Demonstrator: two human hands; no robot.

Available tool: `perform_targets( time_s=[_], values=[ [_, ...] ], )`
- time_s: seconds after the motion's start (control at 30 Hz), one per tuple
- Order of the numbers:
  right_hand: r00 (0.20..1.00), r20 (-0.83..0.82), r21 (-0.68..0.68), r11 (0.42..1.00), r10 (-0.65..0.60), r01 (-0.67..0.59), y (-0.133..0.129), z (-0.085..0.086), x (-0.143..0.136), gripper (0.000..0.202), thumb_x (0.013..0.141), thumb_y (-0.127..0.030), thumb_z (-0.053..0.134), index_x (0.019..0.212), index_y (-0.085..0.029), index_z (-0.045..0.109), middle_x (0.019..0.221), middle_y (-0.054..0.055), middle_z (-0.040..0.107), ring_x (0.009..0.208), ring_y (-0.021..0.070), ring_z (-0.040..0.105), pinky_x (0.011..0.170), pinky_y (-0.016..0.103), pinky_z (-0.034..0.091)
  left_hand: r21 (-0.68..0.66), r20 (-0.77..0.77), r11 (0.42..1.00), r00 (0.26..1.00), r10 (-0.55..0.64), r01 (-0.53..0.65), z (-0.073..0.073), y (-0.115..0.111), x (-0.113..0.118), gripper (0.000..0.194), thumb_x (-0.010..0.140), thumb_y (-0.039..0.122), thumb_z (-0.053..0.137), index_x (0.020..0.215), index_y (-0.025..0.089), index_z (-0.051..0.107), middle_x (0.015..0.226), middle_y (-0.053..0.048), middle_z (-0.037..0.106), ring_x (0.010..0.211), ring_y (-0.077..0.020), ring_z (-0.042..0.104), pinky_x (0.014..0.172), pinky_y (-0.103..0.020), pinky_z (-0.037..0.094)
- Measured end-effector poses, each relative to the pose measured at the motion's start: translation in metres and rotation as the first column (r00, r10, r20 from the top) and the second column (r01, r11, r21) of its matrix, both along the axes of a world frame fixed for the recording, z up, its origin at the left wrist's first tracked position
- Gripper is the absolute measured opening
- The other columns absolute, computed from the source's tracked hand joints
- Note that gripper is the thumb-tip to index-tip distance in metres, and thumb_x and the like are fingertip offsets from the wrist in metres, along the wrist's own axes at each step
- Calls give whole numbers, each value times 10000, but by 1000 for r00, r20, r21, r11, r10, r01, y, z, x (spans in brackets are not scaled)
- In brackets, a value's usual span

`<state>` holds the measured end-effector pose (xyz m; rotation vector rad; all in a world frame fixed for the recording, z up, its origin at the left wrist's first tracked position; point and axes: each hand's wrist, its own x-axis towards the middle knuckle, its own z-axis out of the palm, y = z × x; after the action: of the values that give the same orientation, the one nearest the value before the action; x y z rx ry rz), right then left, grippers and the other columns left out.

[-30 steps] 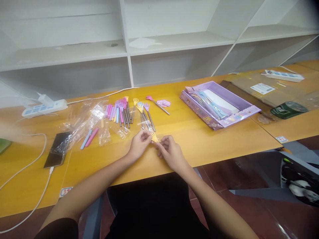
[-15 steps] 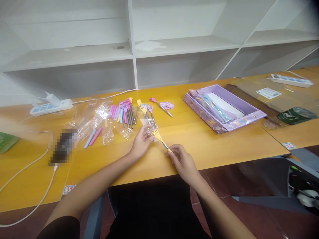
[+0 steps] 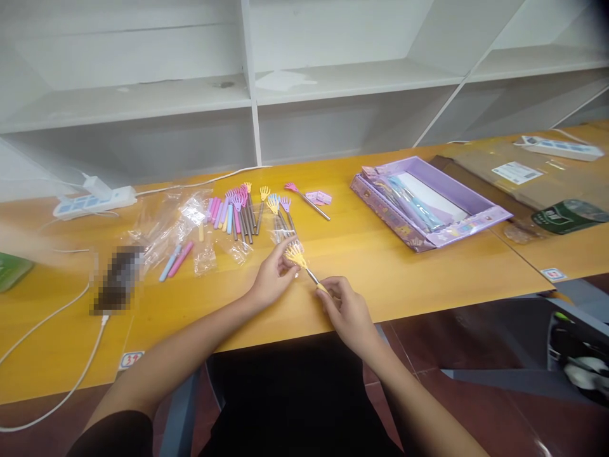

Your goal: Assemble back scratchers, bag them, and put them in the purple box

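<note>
A yellow hand-shaped scratcher [image 3: 297, 256] with a metal rod slants between my hands. My right hand [image 3: 349, 312] is closed on its yellow handle. My left hand [image 3: 273, 277] is at the claw end, fingers curved with thumb and fingers apart; a clear wrapper [image 3: 284, 238] lies behind its fingertips. Beyond it, several scratchers with pink, purple and yellow claws [image 3: 245, 212] lie bunched on the table. A pink-clawed scratcher [image 3: 309, 203] lies alone beside small pink cards [image 3: 318, 198].
An open purple box [image 3: 428, 203] holding wrapped items stands right of centre, with flattened cardboard [image 3: 476, 166] behind it. Crumpled clear bags [image 3: 176, 222], a blurred-out dark device [image 3: 118, 279] on a white cable and a power strip [image 3: 95, 202] are at the left.
The thumb of my left hand has moved away from its fingers near the yellow claw. My right hand keeps its hold on the handle. The view has shifted slightly.
</note>
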<state>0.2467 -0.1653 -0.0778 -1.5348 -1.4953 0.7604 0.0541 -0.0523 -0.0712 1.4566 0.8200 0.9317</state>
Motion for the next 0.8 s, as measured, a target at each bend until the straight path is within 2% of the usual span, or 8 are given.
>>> perform_targets(
  time_s=[0.13,0.3,0.4,0.53,0.67,0.8],
  values=[
    [1000,23,6,1000,-15,15,3,4,-7,236,1067,-473,558,1134,-247,546,923,60,774,750,221,751,689,334,575,-14,-7,1000,1000,-13,13,2,-4,2,761,938,200,702,1636,280,412,888,9,594,857,-130,615,904,-282,519],
    [1000,-9,-21,1000,-23,22,11,4,-15,234,1057,-464,574,1126,-254,496,822,14,743,625,191,711,655,326,570,-31,-15,999,999,-42,41,1,-6,4,710,918,203,724,1584,278,490,871,7,601,850,-135,616,883,-280,525],
    [993,-91,-22,997,73,-75,11,1,-14,235,1054,-436,582,1175,-254,496,1002,58,767,766,191,753,754,345,616,-85,33,995,999,-41,44,1,-5,4,667,894,186,728,1528,266,538,950,-17,656,873,-137,637,876,-277,533],
    [955,-127,-56,959,268,-277,-2,5,1,354,1016,-367,654,1330,-273,519,1165,80,732,916,191,751,837,354,639,-155,132,988,990,39,-19,1,2,3,634,855,172,740,1459,236,562,1109,-59,699,903,-134,662,854,-263,545],
    [922,-64,-82,919,381,-385,-16,18,19,304,1046,-335,604,1346,-288,590,1201,78,726,922,184,754,855,346,647,-165,142,984,986,90,-66,-2,8,0,654,829,162,756,1451,227,564,1111,-55,697,841,-112,649,815,-246,545],
    [918,-19,-111,912,396,-395,-19,20,24,276,1078,-332,551,1347,-278,586,1102,60,774,975,202,778,899,360,646,-171,139,985,990,-3,27,-2,4,1,677,836,181,769,1474,257,557,1226,-84,687,900,-122,661,812,-242,540]
  ],
)
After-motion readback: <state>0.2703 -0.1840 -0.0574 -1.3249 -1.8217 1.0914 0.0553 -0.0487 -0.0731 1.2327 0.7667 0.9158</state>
